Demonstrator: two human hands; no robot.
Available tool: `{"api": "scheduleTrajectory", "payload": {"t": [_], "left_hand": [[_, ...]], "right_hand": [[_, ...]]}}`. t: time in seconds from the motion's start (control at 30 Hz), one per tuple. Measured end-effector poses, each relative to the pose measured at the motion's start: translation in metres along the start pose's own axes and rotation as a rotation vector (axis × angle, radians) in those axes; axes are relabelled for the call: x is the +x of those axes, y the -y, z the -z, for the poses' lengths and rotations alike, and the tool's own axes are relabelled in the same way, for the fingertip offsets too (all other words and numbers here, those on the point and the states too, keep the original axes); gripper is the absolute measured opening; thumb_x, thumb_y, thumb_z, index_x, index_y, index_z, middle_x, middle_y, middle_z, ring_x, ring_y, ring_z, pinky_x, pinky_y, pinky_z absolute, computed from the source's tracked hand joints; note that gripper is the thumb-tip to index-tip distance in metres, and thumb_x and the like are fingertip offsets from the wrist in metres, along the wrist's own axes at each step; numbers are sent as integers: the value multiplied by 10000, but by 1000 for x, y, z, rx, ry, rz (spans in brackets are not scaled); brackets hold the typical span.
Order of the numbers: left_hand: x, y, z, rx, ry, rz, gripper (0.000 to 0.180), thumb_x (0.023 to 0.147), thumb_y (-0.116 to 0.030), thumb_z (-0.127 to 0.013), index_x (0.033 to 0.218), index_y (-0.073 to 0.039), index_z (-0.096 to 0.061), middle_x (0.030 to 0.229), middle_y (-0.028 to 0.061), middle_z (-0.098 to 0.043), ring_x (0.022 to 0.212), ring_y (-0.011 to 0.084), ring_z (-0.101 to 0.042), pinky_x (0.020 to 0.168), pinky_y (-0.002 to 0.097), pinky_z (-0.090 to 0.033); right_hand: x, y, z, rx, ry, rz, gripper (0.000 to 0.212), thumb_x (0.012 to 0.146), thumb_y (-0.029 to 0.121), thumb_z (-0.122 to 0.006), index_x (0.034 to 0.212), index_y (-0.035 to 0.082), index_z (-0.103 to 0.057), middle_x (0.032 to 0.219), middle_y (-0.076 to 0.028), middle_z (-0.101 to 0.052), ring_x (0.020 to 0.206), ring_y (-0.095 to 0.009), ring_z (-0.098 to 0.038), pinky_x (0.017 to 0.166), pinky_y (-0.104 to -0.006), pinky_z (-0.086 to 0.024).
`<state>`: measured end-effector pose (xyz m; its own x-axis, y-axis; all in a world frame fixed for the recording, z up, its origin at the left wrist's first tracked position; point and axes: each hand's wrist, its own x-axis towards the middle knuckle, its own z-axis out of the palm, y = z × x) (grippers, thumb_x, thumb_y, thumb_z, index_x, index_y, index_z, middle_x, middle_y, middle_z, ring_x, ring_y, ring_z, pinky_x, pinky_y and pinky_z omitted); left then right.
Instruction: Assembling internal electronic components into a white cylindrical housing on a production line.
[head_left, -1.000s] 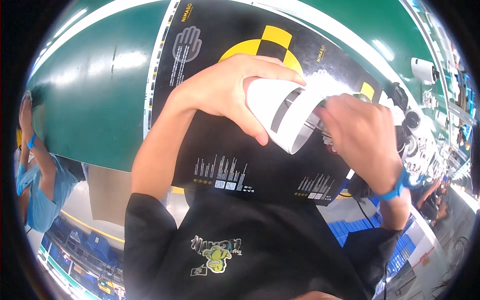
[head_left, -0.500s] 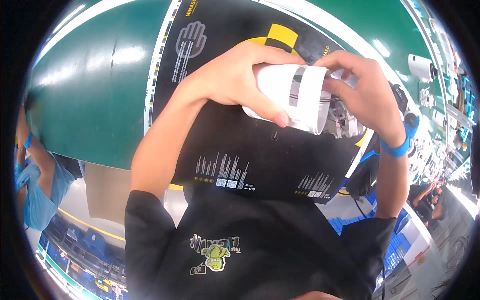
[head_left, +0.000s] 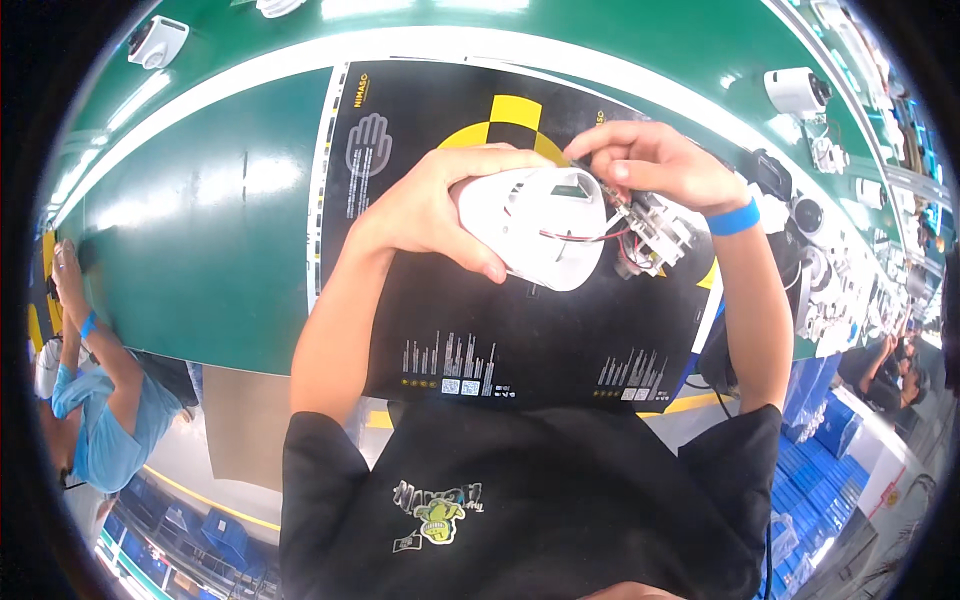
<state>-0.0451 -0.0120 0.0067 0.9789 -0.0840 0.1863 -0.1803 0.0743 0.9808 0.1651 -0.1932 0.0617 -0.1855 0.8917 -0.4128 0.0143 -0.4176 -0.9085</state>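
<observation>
My left hand (head_left: pixel 440 205) is wrapped round a white rounded plastic housing (head_left: pixel 485 225), its thumb along the near side. The hollow end of the housing faces right, with a rectangular cutout in its wall. Thin red and dark wires (head_left: pixel 580 237) run out of it to a metal-and-white mechanism (head_left: pixel 655 238) just right of the rim, over the black mat. My right hand (head_left: pixel 655 165) hovers above the mechanism near the rim. Its fingers are bent loosely, the index fingertip apart from the thumb; nothing clear shows between them. A blue band circles the right wrist.
The printed black mat (head_left: pixel 560 340) lies on a green table (head_left: pixel 200 230). White camera-like units (head_left: pixel 795 92) stand at the far right, and another (head_left: pixel 158 42) at the far left. More parts crowd the right side. A co-worker in light blue (head_left: pixel 125 400) sits at left.
My right fingers have come out of the housing's open end and moved left above it. The housing has tilted so its hollow inside shows. My view has shifted, revealing more of the far table.
</observation>
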Motion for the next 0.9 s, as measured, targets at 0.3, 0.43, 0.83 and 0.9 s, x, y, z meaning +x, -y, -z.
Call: {"api": "scheduleTrajectory", "payload": {"t": [0.3,0.43,0.83,0.9], "left_hand": [[4,-9,-3,101,76,-43,886,396,-176,-903,1194,10,-565,1130,103,-592,1030,204,-570,907,308,-430],[1,-9,-4,189,43,-30,906,381,-218,-907,1190,9,-571,1156,116,-594,1055,217,-569,927,322,-425],[4,-6,-12,177,-35,-119,938,380,-300,-913,1181,41,-565,1165,158,-594,1080,267,-565,954,363,-416],[3,-6,-13,190,-46,-127,951,388,-351,-912,1172,58,-562,1152,175,-599,1083,281,-565,947,375,-423]], "right_hand": [[25,-10,-10,-84,62,-87,420,906,437,-550,1017,34,-594,752,31,-498,669,-56,-435,573,-214,-351],[6,2,-9,60,-21,-119,232,906,283,-576,813,71,-547,687,81,-424,604,-5,-356,500,-183,-279],[-33,0,-158,185,-1352,700,196,741,19,-745,774,-2,-552,716,-72,-591,631,-107,-521,569,-211,-408],[-21,-8,-166,73,-1409,778,219,720,26,-766,788,-4,-559,723,-95,-608,610,-129,-539,551,-225,-415]]}}
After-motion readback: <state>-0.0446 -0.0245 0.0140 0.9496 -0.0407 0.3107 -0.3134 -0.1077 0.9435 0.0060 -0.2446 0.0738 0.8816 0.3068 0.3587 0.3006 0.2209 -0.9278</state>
